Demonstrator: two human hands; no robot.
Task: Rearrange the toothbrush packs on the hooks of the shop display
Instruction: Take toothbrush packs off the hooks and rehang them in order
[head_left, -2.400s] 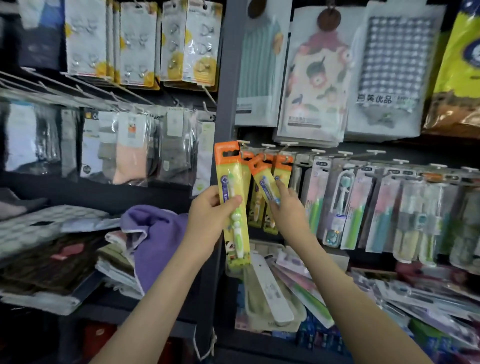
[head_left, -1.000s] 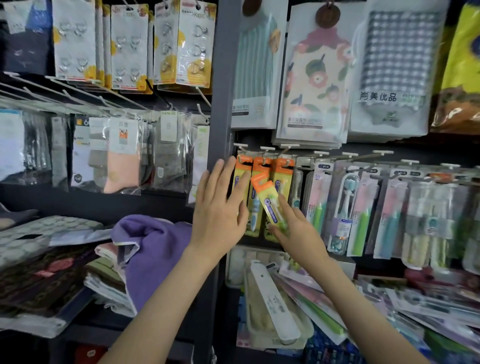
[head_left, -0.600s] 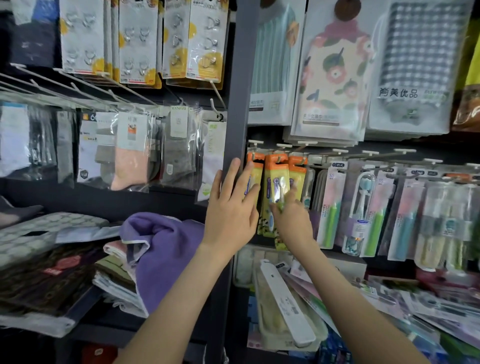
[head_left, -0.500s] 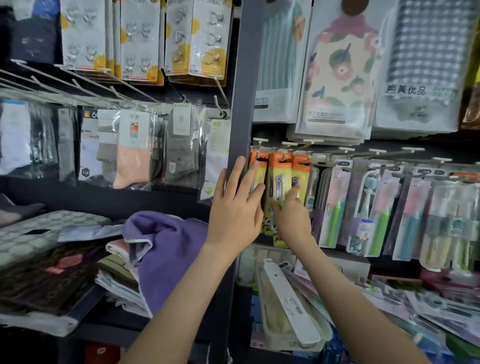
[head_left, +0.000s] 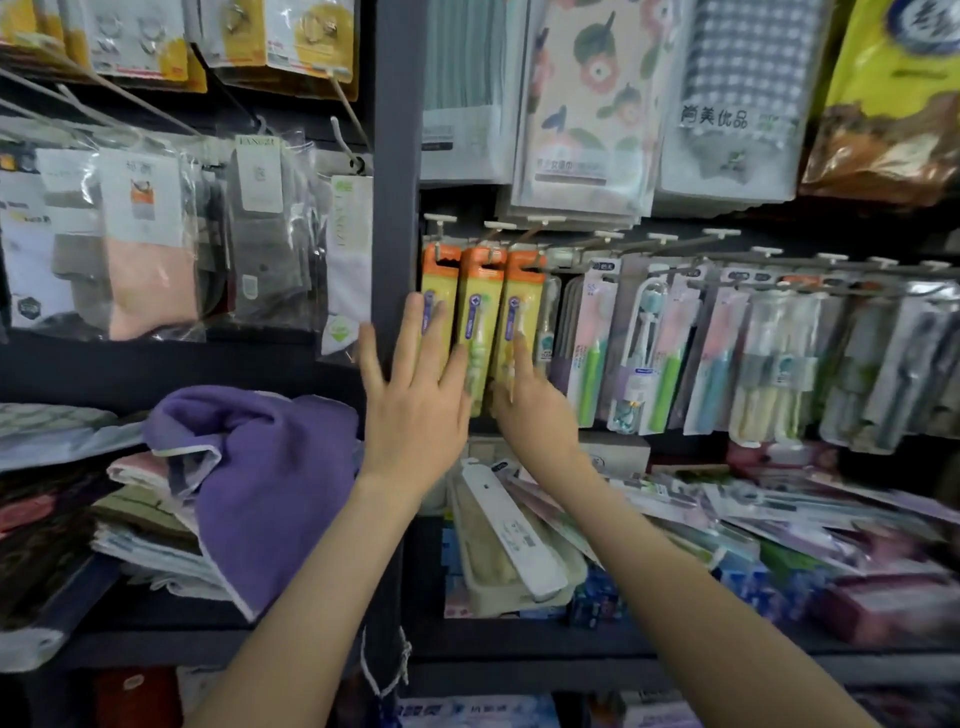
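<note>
The three orange packs (head_left: 480, 306) now hang side by side, upright and level, each on its own one of the hooks (head_left: 498, 225) at the left end of the rail, just right of the post (head_left: 397, 182). A couple of seconds ago two of them were off the rail — one gripped in each hand, the right one tilted. A second ago only that tilted one was still held. Both have since gone up, so this group looks done.

The left hand (head_left: 415, 405) is released, fingers straight and spread, lying flat over the left pack (head_left: 435, 306); it grips nothing. The right hand (head_left: 535, 410) has also let go: its fingers point upward and rest against the lower part of the right pack (head_left: 522, 312), pressing rather than pinching. I read this as a last smoothing to stop the packs swinging.

To their right, green and pink packs (head_left: 670, 353) hang along the same rail, some crowded and skewed — likely the next to sort. Below lies a heap of loose packs (head_left: 675, 519). Left of the post are a purple towel (head_left: 270, 467) and hanging socks (head_left: 150, 249).
</note>
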